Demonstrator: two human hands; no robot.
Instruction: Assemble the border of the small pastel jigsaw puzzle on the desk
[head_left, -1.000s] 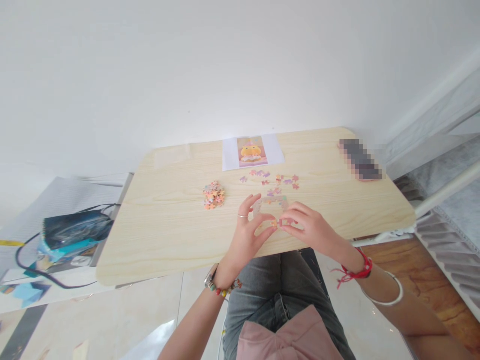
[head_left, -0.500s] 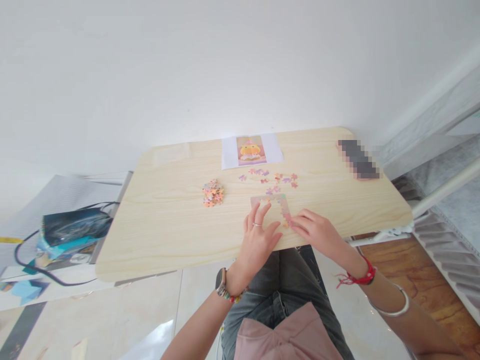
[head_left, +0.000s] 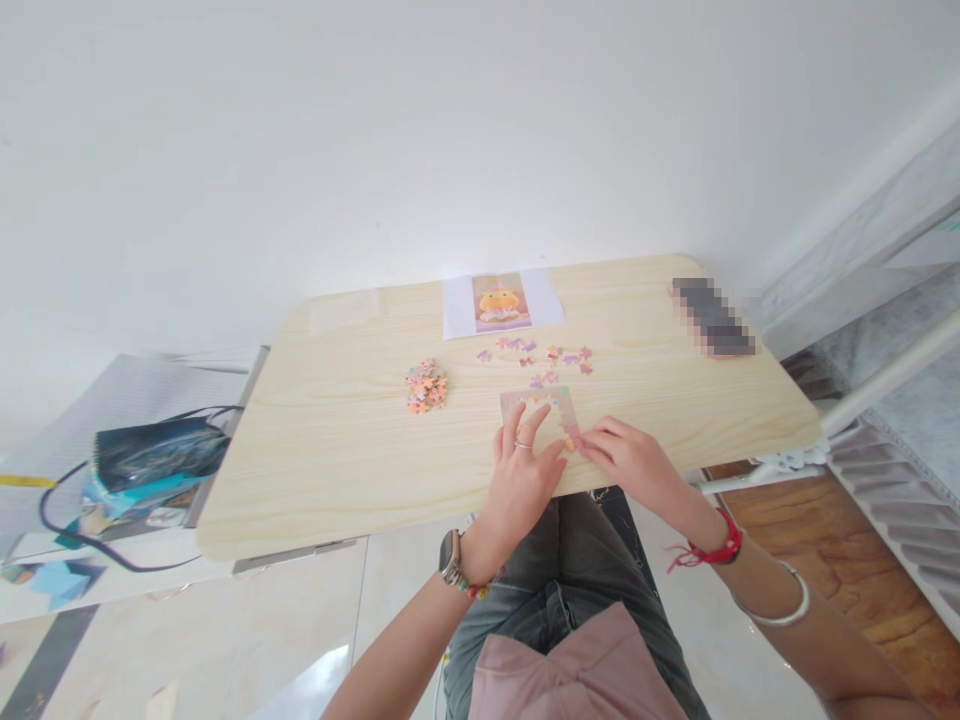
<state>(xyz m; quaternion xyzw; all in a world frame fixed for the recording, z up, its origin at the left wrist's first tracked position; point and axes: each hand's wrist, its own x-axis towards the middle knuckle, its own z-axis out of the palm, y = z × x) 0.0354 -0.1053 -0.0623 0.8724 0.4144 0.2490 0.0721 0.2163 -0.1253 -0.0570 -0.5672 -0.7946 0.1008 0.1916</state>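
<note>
A partly assembled jigsaw puzzle (head_left: 568, 412) lies near the table's front edge, with joined pieces along its top and right sides. My left hand (head_left: 527, 470) rests over its left and lower part, fingers spread, hiding some of it. The left thumb reaches an orange puzzle piece (head_left: 570, 446) inside the right border. At the puzzle's lower right edge, my right hand (head_left: 626, 458) has its thumb and fingertips closed together on a pink puzzle piece (head_left: 577, 441). Several loose puzzle pieces (head_left: 571, 358) are scattered just behind the puzzle.
A heap of puzzle pieces (head_left: 427, 386) sits to the left. Against the wall lies a printed sheet (head_left: 459, 308) showing a yellow cartoon figure. A phone (head_left: 712, 317), blurred out, is at the back right. Beside the table's left edge is a dark bag (head_left: 157, 455).
My left hand has shifted slightly right, its thumb coming down to the orange piece. My right hand stays at the puzzle's right edge. The view has moved a little.
</note>
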